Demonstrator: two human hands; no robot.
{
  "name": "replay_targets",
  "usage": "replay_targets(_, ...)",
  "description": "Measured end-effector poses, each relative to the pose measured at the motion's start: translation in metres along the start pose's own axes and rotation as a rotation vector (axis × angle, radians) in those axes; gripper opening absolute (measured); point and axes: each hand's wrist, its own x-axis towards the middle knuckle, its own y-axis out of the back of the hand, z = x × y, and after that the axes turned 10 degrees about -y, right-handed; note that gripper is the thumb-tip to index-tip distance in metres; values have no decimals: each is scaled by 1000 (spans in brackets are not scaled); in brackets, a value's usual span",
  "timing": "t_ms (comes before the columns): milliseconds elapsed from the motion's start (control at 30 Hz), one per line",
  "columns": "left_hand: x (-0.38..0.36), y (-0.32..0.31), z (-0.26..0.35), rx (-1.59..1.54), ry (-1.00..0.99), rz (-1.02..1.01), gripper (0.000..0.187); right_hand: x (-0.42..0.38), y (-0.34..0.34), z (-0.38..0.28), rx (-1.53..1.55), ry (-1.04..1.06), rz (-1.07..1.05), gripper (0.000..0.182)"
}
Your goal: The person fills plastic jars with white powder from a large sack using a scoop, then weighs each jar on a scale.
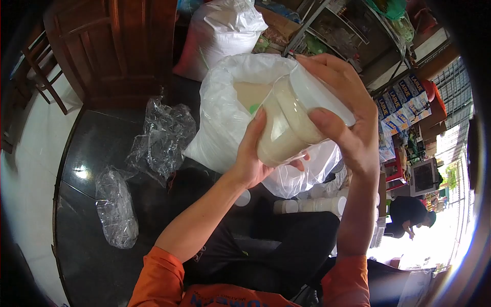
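A transparent plastic jar (280, 130), filled with pale grainy or powdery contents, is held tilted in front of me. My left hand (252, 153) wraps around the jar's body from the left and below. My right hand (345, 110) grips the wide white lid (319, 94) at the jar's upper end, thumb on the near side and fingers over the far rim. Behind the jar stands a large open white plastic sack (217, 115) holding beige grainy material (249, 93). Part of a green object (253, 108) shows inside it, mostly hidden by the jar.
Several filled jars with white lids (322, 205) lie to the right of my legs. Crumpled transparent plastic (166, 135) and a bundled plastic bag (116, 207) rest on the dark floor. A full white sack (225, 36) stands behind. Another person (409, 217) is far right.
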Motion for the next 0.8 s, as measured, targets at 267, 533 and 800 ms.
replay_targets(267, -1, 3, 3, -369, 235, -188, 91, 3, 15, 0, 17, 12, -200, 85)
replay_targets(533, 2, 1, -11, -89, 34, -52, 83, -4, 0, -10, -365, -66, 37, 51)
replay_targets(800, -1, 8, -16, 150, -93, 41, 66, -17, 6, -27, -784, -306, -24, 60)
